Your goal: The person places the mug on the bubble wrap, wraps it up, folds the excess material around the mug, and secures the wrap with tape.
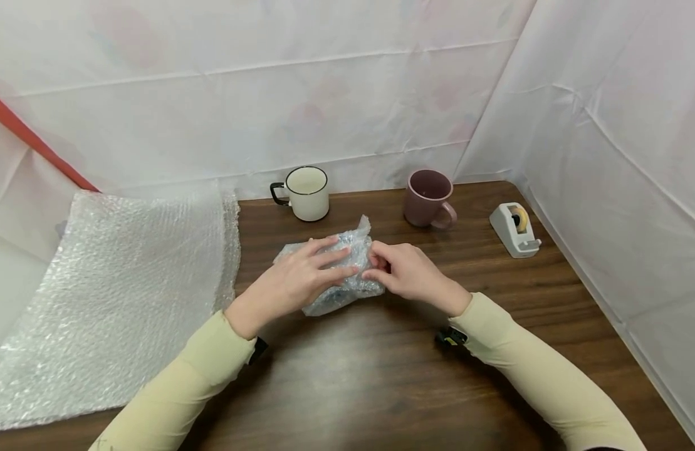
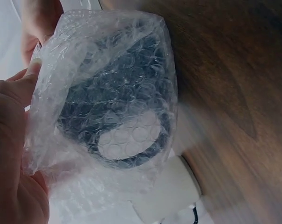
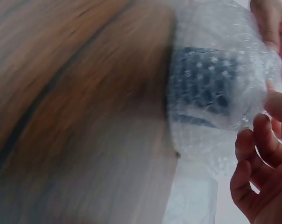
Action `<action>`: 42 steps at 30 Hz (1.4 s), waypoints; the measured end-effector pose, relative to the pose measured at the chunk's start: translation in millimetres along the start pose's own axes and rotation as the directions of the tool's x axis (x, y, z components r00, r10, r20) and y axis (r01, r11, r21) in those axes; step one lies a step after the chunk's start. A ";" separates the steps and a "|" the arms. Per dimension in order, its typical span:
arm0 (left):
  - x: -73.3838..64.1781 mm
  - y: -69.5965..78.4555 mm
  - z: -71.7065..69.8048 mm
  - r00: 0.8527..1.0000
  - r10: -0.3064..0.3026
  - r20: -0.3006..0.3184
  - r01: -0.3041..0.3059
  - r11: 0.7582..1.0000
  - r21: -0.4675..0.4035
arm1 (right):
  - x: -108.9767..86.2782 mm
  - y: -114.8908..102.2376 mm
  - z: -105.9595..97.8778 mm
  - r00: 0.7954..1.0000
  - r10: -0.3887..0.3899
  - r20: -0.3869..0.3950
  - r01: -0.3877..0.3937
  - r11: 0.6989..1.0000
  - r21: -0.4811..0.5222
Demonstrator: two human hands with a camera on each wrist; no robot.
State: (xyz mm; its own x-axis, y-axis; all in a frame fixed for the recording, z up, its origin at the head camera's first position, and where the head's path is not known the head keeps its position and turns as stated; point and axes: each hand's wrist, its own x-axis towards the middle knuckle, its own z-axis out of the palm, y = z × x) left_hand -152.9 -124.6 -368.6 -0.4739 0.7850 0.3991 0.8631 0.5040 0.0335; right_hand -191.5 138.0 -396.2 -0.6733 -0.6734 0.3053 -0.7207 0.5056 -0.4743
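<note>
A bundle of bubble wrap (image 1: pixel 330 302) lies mid-table. Through the film in the left wrist view, a dark blue item (image 2: pixel 117 93) shows, with a rounded loop like a mug's handle. My left hand (image 1: pixel 302 275) rests on top of the bundle, fingers spread and nearly straight. At the bundle's right side, my right hand (image 1: pixel 406 269) has curled fingers, with thumb and forefinger pinching the wrap's edge. A corner of film sticks up at the back. Whether any tape is on the wrap cannot be made out.
Behind the bundle stand a white mug (image 1: pixel 309 203) with a black rim and a mauve mug (image 1: pixel 419 205). A tape dispenser (image 1: pixel 507 232) sits at the right. Flat bubble wrap sheets (image 1: pixel 138 282) cover the table's left side. Pale cloth hangs behind and at the right.
</note>
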 end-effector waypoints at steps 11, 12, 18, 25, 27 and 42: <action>-1.6 -4.7 -0.9 0.992 -0.129 -0.010 0.126 0.981 -0.147 | 1.5 -2.6 -14.5 0.947 -0.302 -0.111 0.288 0.949 -0.128; -1.8 -5.1 -2.1 0.991 -0.134 -0.008 0.132 0.980 -0.147 | 2.4 -5.0 -15.2 0.935 -0.338 -0.104 0.325 0.938 -0.123; -7.4 -6.1 -15.1 0.979 -0.203 -0.011 0.199 0.970 -0.140 | 2.4 -22.3 -3.9 0.946 -0.324 -0.023 0.319 0.940 -0.117; -23.1 -9.6 -41.1 0.957 -0.290 -0.014 0.287 0.951 -0.116 | -0.4 -31.6 12.3 0.984 -0.171 -0.041 0.161 0.969 -0.186; -27.6 -11.8 -47.5 0.954 -0.298 -0.009 0.296 0.950 -0.105 | -0.3 -31.6 14.9 0.979 -0.185 -0.084 0.166 0.966 -0.197; -85.1 -38.2 -62.9 0.815 -0.496 0.299 0.513 0.858 0.026 | -6.9 -2.8 1.9 0.953 -0.120 -0.277 0.063 0.976 -0.206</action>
State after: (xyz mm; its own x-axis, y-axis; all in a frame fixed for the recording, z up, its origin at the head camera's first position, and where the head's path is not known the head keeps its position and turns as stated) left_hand -134.5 -233.4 -346.1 -0.8668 0.4974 0.0344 0.4930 0.8445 0.2094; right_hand -184.5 140.2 -398.6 -0.6012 -0.5533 0.5766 -0.7801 0.5627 -0.2735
